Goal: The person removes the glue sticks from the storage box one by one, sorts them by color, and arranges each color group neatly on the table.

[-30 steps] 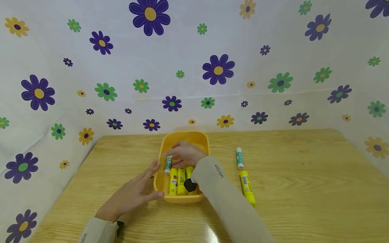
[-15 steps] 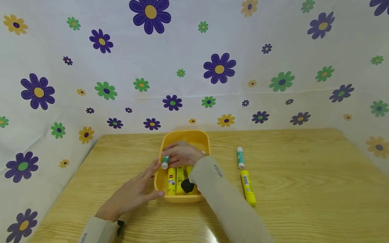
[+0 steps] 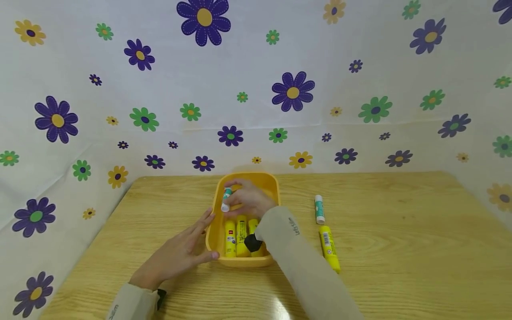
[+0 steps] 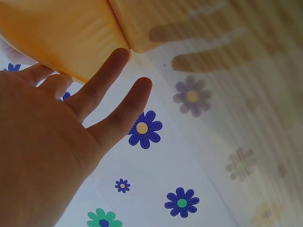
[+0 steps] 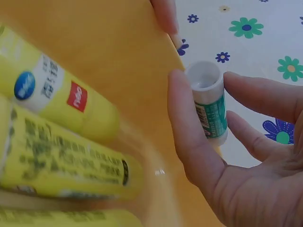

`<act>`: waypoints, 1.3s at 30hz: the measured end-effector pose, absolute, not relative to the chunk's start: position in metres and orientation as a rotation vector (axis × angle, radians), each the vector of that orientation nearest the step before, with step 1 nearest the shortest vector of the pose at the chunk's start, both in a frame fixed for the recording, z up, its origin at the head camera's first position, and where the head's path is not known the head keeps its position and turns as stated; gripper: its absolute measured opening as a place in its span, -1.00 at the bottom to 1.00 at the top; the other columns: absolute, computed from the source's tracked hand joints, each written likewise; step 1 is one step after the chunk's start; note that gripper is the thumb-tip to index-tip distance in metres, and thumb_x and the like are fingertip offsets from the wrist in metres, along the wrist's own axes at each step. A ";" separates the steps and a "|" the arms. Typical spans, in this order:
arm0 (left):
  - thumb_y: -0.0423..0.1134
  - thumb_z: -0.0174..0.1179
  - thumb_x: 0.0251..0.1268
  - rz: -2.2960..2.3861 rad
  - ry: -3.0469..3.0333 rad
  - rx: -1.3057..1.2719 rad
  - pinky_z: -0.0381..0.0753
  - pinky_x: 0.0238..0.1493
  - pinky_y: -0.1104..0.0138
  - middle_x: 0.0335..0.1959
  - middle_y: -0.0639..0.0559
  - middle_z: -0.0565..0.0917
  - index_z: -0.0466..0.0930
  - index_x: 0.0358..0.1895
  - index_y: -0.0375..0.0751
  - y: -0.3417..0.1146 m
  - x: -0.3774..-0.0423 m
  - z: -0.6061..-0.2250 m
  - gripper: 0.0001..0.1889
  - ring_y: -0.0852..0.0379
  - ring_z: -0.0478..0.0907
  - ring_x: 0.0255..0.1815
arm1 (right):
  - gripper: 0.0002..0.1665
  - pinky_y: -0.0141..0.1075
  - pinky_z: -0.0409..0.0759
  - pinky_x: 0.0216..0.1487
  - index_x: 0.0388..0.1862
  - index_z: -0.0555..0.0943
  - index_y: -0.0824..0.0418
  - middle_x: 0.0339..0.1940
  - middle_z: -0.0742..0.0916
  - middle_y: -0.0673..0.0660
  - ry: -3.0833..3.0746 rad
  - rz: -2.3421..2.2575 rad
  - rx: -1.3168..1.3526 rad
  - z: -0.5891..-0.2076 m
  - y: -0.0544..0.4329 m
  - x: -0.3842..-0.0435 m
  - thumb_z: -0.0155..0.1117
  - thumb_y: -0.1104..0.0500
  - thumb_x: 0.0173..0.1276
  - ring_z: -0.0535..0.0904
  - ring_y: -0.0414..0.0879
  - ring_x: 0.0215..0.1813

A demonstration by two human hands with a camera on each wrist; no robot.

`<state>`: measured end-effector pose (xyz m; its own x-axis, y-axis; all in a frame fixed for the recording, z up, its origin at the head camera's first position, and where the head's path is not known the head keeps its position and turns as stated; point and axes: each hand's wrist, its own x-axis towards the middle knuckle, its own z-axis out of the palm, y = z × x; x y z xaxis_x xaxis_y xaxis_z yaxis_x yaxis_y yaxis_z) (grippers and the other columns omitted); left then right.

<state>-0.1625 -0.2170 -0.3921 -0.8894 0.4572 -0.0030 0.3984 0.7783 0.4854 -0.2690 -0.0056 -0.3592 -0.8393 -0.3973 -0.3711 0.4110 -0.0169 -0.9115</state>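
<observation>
Your left hand points forward, fingers straight and spread, thumb apart. Your right hand pinches between thumb and fingers, its forearm slanting in from your right.

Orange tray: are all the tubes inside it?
No, a green-and-white tube and a yellow tube lie on the table beside the tray.

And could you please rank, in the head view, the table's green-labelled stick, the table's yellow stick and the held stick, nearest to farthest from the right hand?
1. Held stick: pinched in the right hand.
2. Green-labelled stick: on the table, right of the tray.
3. Yellow stick: also right, nearer the viewer.
</observation>
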 end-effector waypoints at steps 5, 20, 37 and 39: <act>0.25 0.16 0.41 0.729 2.852 0.671 0.33 0.28 -0.34 0.67 -0.03 -0.07 -0.02 0.66 -0.09 -0.217 -0.163 -0.393 -0.08 -0.24 0.36 0.44 | -0.31 0.03 0.69 0.05 0.45 0.41 0.16 0.04 0.59 0.34 1.789 -1.897 -0.048 -0.358 0.003 -0.272 0.22 0.51 0.38 0.64 0.16 -0.07; 0.28 0.17 0.39 0.739 2.851 0.635 0.32 0.31 -0.33 0.68 -0.03 -0.07 -0.01 0.65 -0.12 -0.218 -0.161 -0.395 -0.05 -0.23 0.37 0.43 | -0.14 -0.08 0.73 -0.03 0.58 0.26 0.16 0.16 0.54 0.36 1.895 -1.855 -0.149 -0.344 0.026 -0.274 0.22 0.54 0.35 0.64 0.13 -0.06; 0.32 0.16 0.37 0.713 2.854 0.607 0.24 0.35 -0.33 0.68 -0.02 -0.09 -0.02 0.66 -0.11 -0.215 -0.163 -0.395 -0.03 -0.24 0.27 0.50 | -0.19 -0.04 0.71 0.02 0.52 0.31 0.17 0.25 0.48 0.35 1.996 -1.828 -0.187 -0.333 0.053 -0.275 0.25 0.54 0.33 0.58 0.22 0.07; 0.32 0.16 0.37 0.711 2.855 0.616 0.25 0.35 -0.33 0.67 -0.03 -0.09 -0.02 0.66 -0.11 -0.216 -0.163 -0.394 -0.03 -0.25 0.26 0.50 | -0.18 -0.04 0.72 0.01 0.52 0.31 0.17 0.25 0.47 0.34 2.003 -1.826 -0.185 -0.331 0.054 -0.274 0.25 0.54 0.33 0.58 0.22 0.07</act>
<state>-0.1632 -0.2155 -0.3940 -0.9073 0.4193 -0.0316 0.3555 0.8050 0.4749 -0.2745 0.0542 -0.3312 -0.9023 -0.3728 -0.2165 0.1811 0.1280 -0.9751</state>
